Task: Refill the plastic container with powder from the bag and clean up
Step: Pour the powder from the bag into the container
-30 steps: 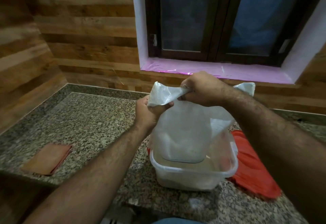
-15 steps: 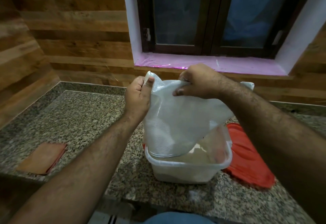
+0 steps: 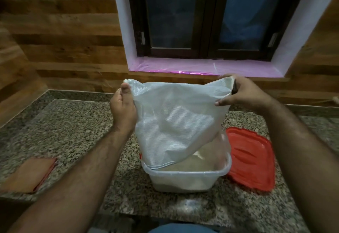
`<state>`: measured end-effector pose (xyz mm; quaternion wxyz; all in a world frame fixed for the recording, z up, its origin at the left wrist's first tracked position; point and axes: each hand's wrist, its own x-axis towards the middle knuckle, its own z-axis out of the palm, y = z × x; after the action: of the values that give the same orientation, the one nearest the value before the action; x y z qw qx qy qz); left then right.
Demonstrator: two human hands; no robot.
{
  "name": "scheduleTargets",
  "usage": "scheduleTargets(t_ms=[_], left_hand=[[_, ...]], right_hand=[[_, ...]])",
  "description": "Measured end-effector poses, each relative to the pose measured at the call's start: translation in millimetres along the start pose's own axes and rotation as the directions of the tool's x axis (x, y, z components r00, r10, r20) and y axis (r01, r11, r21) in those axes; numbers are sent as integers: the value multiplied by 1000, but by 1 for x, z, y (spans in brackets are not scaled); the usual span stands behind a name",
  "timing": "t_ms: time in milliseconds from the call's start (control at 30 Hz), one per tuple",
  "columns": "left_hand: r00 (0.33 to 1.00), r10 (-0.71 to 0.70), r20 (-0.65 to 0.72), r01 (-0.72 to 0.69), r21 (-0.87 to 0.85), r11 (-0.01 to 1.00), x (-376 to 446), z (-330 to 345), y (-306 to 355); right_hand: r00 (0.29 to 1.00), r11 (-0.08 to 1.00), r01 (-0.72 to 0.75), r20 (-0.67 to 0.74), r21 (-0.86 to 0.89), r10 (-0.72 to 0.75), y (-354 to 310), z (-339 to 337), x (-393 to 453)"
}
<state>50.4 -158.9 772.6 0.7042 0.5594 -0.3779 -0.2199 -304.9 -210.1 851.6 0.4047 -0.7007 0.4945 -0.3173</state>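
Left hand (image 3: 123, 107) pinches one upper corner of the bag (image 3: 180, 122), thumb over the film, fingers curled behind. Right hand (image 3: 244, 93) grips the opposite corner, fingers closed on the folded edge. A second ago both fists were bunched close together at the bag's top; now they have pulled well apart, so the bag is stretched wide and hangs as a flat sheet, inverted, its open mouth down. The lower edge dips inside the near-left rim of the plastic container (image 3: 211, 173), which sits on the granite counter (image 3: 73, 132) at centre. Pale powder (image 3: 200, 165) lies heaped in the container; the bag looks slack and largely empty. Judgement: pouring is nearly over, and spreading the corners serves to shake out the last residue. Red lid (image 3: 251, 157) lies just right of the container, partly under it, not yet fitted. Brown cloth (image 3: 31, 174) lies well apart at near left, probably for wiping.
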Motion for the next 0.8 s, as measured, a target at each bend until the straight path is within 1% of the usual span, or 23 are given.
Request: scheduleTargets(t_ms=[33, 67, 133, 233, 333, 400, 467, 533, 633, 700, 800], left_hand=[[1000, -16, -13, 16, -8, 1000, 1, 1, -1], [999, -32, -29, 31, -18, 999, 2, 3, -1], [998, -27, -57, 26, -32, 999, 5, 6, -1], [995, 51, -90, -51, 9, 999, 9, 9, -2], [979, 137, -152, -128, 65, 990, 9, 15, -3], [969, 163, -183, -152, 73, 986, 5, 23, -3], [966, 169, -198, -163, 43, 986, 0, 30, -4], [965, 172, -199, -172, 19, 985, -2, 31, -7], [969, 177, -172, -175, 25, 984, -2, 22, -11], [972, 172, -159, -169, 30, 985, -1, 11, -13], [965, 225, -133, -221, 42, 974, 1, -2, -16]], right_hand=[[999, 994, -16, 40, 104, 12, 10, 2, 1], [997, 986, -31, 74, 163, 20, 20, 5, 1], [993, 974, -47, 116, 220, 22, 36, 10, -1], [995, 973, -57, 91, 225, 37, 42, 12, -3], [997, 972, -65, 57, 226, 53, 39, 11, -7], [998, 968, -68, 35, 240, 61, 40, 9, -10], [997, 962, -76, 2, 263, 78, 44, 7, -10], [996, 956, -85, -13, 281, 92, 46, 6, -9], [995, 954, -96, 21, 285, 94, 46, 12, -11], [995, 960, -97, 41, 262, 90, 45, 16, -12], [996, 978, -82, 39, 193, 76, 42, 13, -13]])
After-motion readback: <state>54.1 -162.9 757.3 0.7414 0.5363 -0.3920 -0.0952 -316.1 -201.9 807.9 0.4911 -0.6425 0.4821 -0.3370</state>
